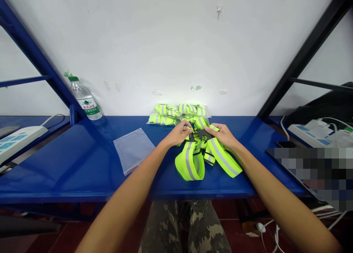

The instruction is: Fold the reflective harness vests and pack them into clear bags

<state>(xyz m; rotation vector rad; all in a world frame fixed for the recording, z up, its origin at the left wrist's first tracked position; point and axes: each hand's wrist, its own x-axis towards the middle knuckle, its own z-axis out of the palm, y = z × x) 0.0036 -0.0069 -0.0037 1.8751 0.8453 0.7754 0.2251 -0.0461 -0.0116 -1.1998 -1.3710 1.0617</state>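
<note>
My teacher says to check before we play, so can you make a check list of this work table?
Surface: blue metal bench.
Job's things: neon yellow reflective straps with a black buckle.
Clutter: flat clear plastic bag, bagged yellow straps, water bottle.
Hands: left hand and right hand both pinch the buckle.
Cables: white cord beside a power strip.
Surroundings: white wall with peeling patches.

Reflective harness (190, 164) lies centre on the steel shelf top (68, 168). Bagged reflective harnesses (176, 115) sit behind it, against the wall (176, 43). Plastic bag (134, 150) lies to its left; water bottle (85, 100) stands far left. Power strips (19, 141) occupy side shelves left and right.
</note>
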